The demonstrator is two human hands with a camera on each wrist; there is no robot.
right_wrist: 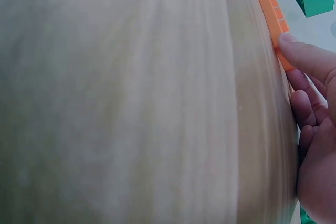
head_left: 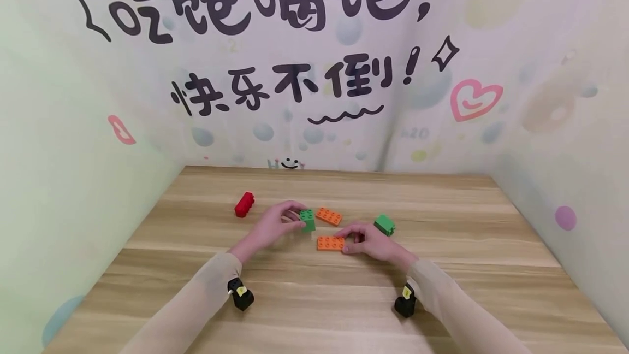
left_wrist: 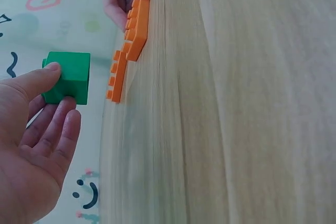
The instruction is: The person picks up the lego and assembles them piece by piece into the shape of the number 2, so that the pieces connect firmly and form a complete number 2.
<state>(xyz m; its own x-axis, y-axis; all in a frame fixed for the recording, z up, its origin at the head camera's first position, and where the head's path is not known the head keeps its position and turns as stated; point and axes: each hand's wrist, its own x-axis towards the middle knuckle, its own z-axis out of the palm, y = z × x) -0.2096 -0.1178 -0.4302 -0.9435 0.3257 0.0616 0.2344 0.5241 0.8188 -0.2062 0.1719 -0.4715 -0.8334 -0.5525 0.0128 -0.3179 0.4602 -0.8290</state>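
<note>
My left hand [head_left: 271, 226] pinches a green toy building block [head_left: 307, 222] between thumb and fingers. In the left wrist view this green block [left_wrist: 72, 80] is held above the tabletop, its studs turned to the left. With thumb and fingertips, my right hand [head_left: 372, 241] grips the right end of the near orange studded brick [head_left: 329, 243], which lies on the table, studs up. Just behind it lies a second orange brick [head_left: 328, 216], set at a slant. The right wrist view shows the thumb [right_wrist: 304, 53] against the near brick's side [right_wrist: 272, 17].
A red brick [head_left: 244, 205] lies at the back left of the wooden table [head_left: 319, 310]. Another green block [head_left: 385, 225] lies on its side just behind my right hand. A printed wall [head_left: 295, 135] stands behind the table's far edge. Dark wrist cameras hang under both sleeves.
</note>
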